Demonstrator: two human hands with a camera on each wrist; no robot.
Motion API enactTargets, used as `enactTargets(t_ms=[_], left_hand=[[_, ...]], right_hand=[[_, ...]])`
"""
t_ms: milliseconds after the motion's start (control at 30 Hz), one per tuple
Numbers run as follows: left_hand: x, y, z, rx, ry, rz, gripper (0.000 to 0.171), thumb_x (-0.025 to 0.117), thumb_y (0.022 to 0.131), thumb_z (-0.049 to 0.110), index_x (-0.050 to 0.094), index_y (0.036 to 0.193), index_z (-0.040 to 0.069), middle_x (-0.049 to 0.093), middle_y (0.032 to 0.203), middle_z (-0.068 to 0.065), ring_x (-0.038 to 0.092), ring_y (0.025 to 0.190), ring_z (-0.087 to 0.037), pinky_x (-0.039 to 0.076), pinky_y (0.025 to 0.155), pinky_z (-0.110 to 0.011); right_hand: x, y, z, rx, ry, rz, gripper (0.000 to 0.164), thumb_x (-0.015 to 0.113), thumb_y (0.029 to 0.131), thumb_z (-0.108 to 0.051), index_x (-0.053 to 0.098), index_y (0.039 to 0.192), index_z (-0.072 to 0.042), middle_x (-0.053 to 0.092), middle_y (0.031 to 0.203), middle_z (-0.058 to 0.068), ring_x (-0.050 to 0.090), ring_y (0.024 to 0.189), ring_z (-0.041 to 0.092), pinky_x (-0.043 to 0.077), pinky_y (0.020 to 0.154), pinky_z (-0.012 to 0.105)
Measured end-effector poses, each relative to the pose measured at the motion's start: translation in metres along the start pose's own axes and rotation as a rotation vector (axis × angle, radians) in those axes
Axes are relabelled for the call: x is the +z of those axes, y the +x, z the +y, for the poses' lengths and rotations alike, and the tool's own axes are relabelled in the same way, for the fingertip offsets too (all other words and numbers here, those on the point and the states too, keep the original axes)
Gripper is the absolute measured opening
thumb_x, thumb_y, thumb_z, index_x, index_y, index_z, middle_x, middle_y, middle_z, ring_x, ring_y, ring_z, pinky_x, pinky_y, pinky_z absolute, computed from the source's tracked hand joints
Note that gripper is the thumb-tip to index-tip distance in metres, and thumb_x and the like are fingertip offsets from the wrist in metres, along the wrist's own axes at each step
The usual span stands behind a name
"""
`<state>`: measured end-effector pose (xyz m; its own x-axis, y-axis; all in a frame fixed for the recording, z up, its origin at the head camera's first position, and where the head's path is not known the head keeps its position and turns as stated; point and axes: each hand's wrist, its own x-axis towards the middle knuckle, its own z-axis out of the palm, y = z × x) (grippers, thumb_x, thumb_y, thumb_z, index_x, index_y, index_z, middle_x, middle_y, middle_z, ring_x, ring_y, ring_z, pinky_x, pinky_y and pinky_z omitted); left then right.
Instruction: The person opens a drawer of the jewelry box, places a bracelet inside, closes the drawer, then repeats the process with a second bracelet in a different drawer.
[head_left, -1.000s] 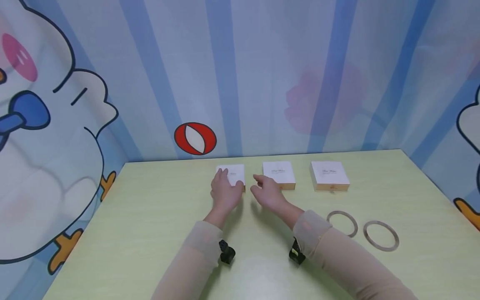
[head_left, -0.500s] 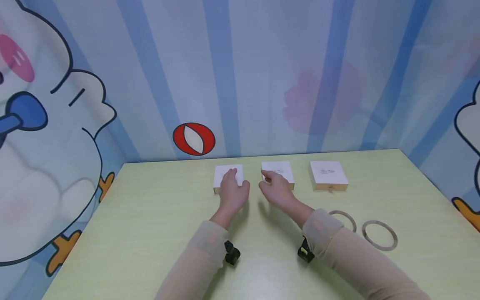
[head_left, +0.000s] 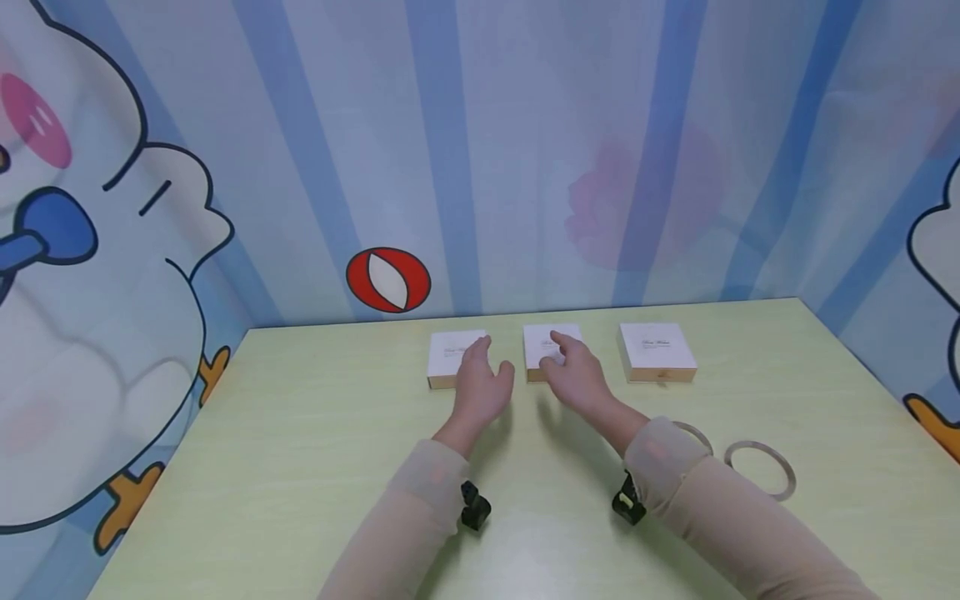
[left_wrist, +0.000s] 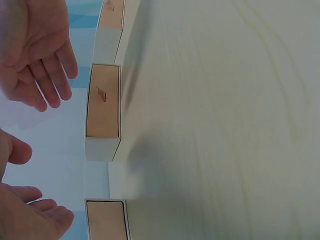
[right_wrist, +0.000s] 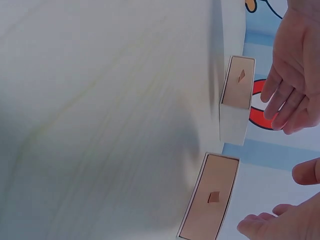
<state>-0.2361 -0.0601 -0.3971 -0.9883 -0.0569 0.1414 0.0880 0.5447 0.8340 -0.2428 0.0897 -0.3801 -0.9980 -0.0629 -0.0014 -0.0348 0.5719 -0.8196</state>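
Three flat white boxes lie in a row along the back of the table: a left box (head_left: 447, 354), a middle box (head_left: 535, 350) and a right box (head_left: 657, 350). Each lid carries small print, and tan drawer-like fronts with a small tab show in the wrist views. My left hand (head_left: 482, 396) hovers with fingers extended at the left box's right side, hiding part of it. My right hand (head_left: 585, 383), also with nothing in it, hangs before the middle box (right_wrist: 210, 197) and covers its right part. Both palms face each other in the right wrist view.
Two thin pale rings lie on the table at right: one ring (head_left: 787, 483) stands mostly in view, the other ring (head_left: 696, 433) is largely behind my right sleeve (head_left: 712, 492). A printed curtain (head_left: 517, 167) rises behind the table's back edge.
Both hands have shifted right. My left hand has moved off the left box's lid, baring most of it; my right hand has gone across the middle box. The boxes stay in place.
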Motion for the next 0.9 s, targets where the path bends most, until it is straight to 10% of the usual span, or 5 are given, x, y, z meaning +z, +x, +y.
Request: enactTargets(t_ms=[200,433,900], left_hand=[[0.004,0.001,0.002,-0.021,0.009,-0.037,0.057,0.047,0.093,0.021,0.034,0.144,0.000,0.033,0.150,-0.017,0.030,0.140,-0.032,0.025,0.115,-0.044],[0.010,0.001,0.002,-0.043,-0.025,-0.109,0.059,0.047,0.093,0.019,0.030,0.146,-0.001,0.032,0.151,-0.019,0.032,0.138,-0.034,0.025,0.114,-0.045],[0.029,0.004,-0.002,-0.092,-0.048,-0.224,0.057,0.044,0.095,0.018,0.028,0.146,-0.003,0.033,0.150,-0.020,0.034,0.138,-0.032,0.030,0.112,-0.044]], right_hand=[[-0.007,0.002,0.008,0.028,0.013,0.025,0.065,0.045,0.088,-0.018,0.026,0.148,-0.001,0.030,0.151,0.022,0.048,0.111,0.035,0.035,0.106,0.048],[-0.012,0.002,0.014,0.103,0.017,-0.011,0.068,0.044,0.088,-0.018,0.020,0.149,0.000,0.022,0.154,0.021,0.027,0.139,0.035,0.025,0.113,0.049],[-0.015,0.001,0.024,0.146,0.025,-0.025,0.068,0.042,0.091,-0.018,0.015,0.148,0.006,0.018,0.154,0.026,0.020,0.141,0.040,0.020,0.115,0.048]])
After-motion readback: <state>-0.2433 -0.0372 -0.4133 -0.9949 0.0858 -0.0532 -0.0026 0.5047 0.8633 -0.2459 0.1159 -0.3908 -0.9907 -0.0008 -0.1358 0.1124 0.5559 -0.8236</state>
